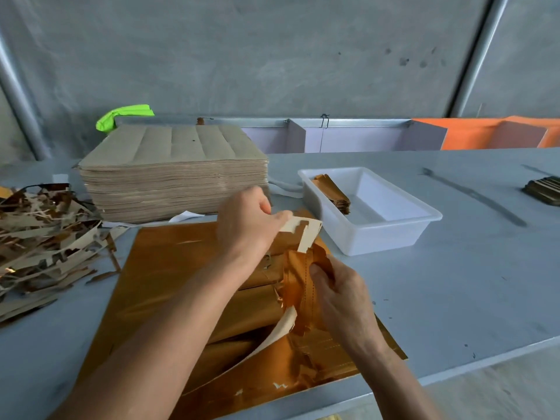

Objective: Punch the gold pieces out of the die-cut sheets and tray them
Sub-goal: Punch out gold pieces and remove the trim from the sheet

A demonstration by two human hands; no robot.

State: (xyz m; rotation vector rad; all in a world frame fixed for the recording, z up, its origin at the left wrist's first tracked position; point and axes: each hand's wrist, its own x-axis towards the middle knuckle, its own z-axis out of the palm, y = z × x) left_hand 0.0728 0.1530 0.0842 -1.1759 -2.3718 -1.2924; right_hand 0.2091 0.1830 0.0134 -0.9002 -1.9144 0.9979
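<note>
At centre frame our left hand (248,219) pinches a jagged cream-backed strip of waste card (298,234), while our right hand (336,289) grips a crumpled gold foil-faced piece (298,286) half torn from the flat gold die-cut sheet (169,277) on the grey table (454,298). The card looks light, thin and easily creased, so we should hold close to the perforations. At right centre, the white plastic tray (375,234) holds a few finished pieces.
</note>
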